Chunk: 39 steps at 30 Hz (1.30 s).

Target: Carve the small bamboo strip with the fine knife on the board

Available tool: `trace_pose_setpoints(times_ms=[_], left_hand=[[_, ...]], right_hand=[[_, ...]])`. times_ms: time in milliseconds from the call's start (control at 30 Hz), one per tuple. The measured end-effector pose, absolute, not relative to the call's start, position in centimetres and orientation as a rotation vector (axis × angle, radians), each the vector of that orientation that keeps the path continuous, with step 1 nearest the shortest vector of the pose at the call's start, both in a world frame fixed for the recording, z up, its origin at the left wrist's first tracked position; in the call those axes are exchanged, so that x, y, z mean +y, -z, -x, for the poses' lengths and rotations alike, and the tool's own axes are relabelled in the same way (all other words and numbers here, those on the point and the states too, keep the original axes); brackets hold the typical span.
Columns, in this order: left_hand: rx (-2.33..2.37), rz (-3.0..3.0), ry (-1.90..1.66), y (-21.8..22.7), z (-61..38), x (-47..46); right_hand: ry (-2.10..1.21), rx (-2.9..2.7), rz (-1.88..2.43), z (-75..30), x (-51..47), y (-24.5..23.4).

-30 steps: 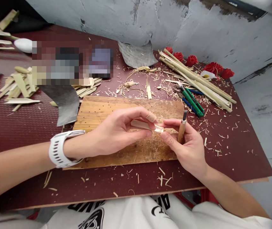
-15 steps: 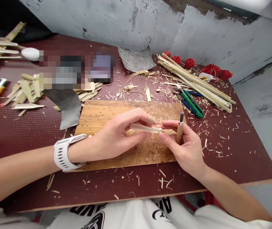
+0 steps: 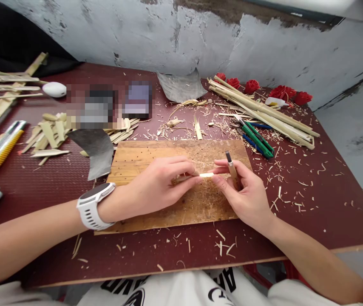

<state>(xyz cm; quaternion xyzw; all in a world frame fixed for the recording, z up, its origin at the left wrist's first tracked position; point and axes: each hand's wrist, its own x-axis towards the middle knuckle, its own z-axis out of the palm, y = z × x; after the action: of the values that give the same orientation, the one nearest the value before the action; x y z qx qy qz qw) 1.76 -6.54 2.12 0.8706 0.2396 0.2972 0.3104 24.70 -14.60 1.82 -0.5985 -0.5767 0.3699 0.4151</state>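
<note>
A short pale strip of wood or bamboo (image 3: 206, 174) spans the gap between my two hands, just above a worn wooden board (image 3: 137, 155). My left hand (image 3: 171, 180), with a white watch on its wrist, pinches the strip's left part between thumb and fingers and hides much of it. The thumb and index finger of my right hand (image 3: 245, 191) grip the strip's right end. Tucked in that same hand is a carving chisel (image 3: 233, 170) with a wooden handle, its dark blade tip pointing up and away from me.
Shavings litter the dark red table (image 3: 296, 238). Behind the board lie a green utility knife (image 3: 258, 139), long bamboo sticks (image 3: 261, 108) and red flowers (image 3: 252, 86). To the left are a yellow utility knife (image 3: 1, 148), bamboo pieces (image 3: 49, 135) and a grey curved sheet (image 3: 97, 153).
My left fingers have closed further over the strip, so less of it shows. The chisel in my right hand has tipped to the left. The view has shifted slightly.
</note>
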Motion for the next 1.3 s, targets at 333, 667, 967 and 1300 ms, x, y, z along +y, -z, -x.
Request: trace_pose_setpoints(times_ms=[333,667,967,1300], left_hand=[[0.774,-2.495,-0.723,-1.8,-1.2,-5.4],[0.696,-2.503,-0.631,-1.9,-1.3,-5.7],[0.698,-2.509,-0.575,-2.2,-1.1,-6.0],[0.761,-2.523,-0.534,-2.3,-1.2,-6.8]], right_hand=[[-0.967,-1.437,1.376,-25.6,-14.8,-2.6],[-1.328,-1.206,0.918,-26.0,-13.5,-2.6],[-1.523,-1.407,0.989,-27.9,-13.6,-3.8],[-0.616,-2.131,1.466,-26.9,-14.3,-4.3]])
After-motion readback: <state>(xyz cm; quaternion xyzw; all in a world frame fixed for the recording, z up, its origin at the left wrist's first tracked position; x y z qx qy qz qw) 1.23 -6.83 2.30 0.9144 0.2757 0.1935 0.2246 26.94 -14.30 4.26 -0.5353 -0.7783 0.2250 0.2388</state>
